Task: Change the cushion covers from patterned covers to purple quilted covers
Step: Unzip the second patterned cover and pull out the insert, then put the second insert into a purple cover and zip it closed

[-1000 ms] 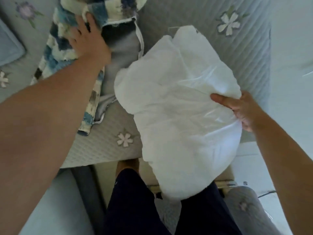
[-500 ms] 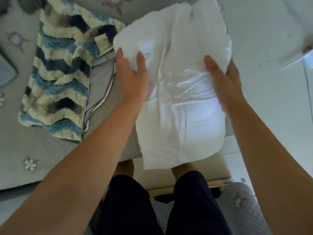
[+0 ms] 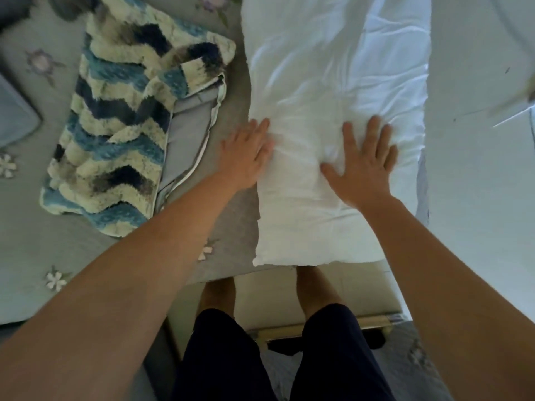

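A bare white cushion insert [image 3: 333, 82] lies flat on the bed, along its right edge. My left hand [image 3: 246, 154] rests with straight fingers against the insert's left side. Flat on top of the insert, near its lower half, my right hand [image 3: 362, 166] presses down with fingers spread. The patterned cover [image 3: 121, 117], shaggy with blue, navy and cream zigzags, lies empty and crumpled to the left, its grey lining and zip edge showing. No purple quilted cover is in view.
The bed carries a grey quilted spread [image 3: 34, 256] with small flower motifs. A blue-grey cushion corner [image 3: 14, 117] shows at the far left. The bed's front edge runs just before my legs [image 3: 260, 357], and pale floor lies to the right.
The insert went from held up in front of me to lying flat on the bed. Both hands moved from gripping its sides to resting flat on it. The patterned cover stayed put.
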A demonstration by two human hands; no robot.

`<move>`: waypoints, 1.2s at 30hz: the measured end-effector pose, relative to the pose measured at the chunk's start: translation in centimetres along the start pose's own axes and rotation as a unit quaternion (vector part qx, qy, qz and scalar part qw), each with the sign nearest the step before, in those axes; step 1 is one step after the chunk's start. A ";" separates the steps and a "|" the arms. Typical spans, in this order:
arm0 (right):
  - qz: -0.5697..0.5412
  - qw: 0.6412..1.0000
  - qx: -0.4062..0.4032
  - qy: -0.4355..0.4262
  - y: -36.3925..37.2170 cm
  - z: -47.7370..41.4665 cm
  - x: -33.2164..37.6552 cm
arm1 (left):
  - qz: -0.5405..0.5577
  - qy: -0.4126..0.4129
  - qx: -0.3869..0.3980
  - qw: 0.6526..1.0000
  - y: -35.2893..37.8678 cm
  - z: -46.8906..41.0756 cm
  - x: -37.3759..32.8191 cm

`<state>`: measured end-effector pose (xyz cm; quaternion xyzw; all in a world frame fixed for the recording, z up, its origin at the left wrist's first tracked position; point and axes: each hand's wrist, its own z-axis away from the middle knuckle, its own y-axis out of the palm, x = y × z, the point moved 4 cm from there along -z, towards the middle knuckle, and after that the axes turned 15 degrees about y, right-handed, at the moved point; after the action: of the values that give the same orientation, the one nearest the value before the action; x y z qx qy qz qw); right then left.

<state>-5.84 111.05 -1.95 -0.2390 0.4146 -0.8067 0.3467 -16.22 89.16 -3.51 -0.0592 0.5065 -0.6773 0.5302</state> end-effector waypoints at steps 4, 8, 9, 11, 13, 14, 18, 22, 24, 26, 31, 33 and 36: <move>-0.067 0.991 -0.114 0.003 -1.9 0.6 5.3 | -0.120 -0.017 -0.088 0.989 -4.3 2.4 5.8; -0.099 0.977 -0.167 -0.084 -1.8 0.3 13.7 | -0.124 -0.092 -0.230 0.961 -9.6 3.7 14.2; -0.108 0.977 -0.155 -0.095 -1.1 -0.2 16.3 | -0.130 -0.114 -0.249 0.953 -10.8 3.7 16.8; -0.116 0.979 -0.119 -0.119 0.5 -1.2 21.3 | -0.141 -0.147 -0.245 0.948 -13.0 3.3 22.1; -0.148 0.976 -0.060 -0.147 2.3 -1.8 25.8 | -0.144 -0.163 -0.190 0.957 -14.0 2.7 27.3; -0.167 0.976 -0.020 -0.140 3.2 -1.9 27.7 | -0.133 -0.168 -0.161 0.963 -14.1 2.6 29.7; -0.170 0.982 0.077 -0.007 6.6 -2.1 33.8 | -0.066 -0.121 -0.109 0.984 -12.3 3.2 35.0; -0.115 0.991 0.074 -0.008 8.2 -1.7 40.2 | -0.111 -0.077 -0.135 0.982 -13.4 6.0 34.1; -0.115 0.988 0.088 -0.055 8.5 -1.3 43.9 | -0.128 -0.110 -0.181 0.969 -15.4 8.2 35.2; -0.117 0.980 0.082 -0.140 8.0 -0.6 47.7 | -0.141 -0.192 -0.213 0.947 -17.6 10.8 38.7; -0.063 0.965 0.016 -0.254 5.4 -0.6 52.5 | -0.119 -0.395 -0.194 0.890 -22.3 14.6 46.4; -0.032 0.981 0.021 -0.192 4.9 -3.0 51.6 | -0.131 -0.381 -0.195 0.894 -23.5 12.8 46.2; 0.047 0.998 0.033 -0.036 5.0 -8.5 47.2 | -0.164 -0.199 -0.261 0.930 -24.3 7.3 43.1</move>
<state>-40.20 77.46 -6.14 -0.2362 0.3855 -0.7941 0.4063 -46.26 49.23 -1.46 -0.4114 0.5331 -0.5725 0.4678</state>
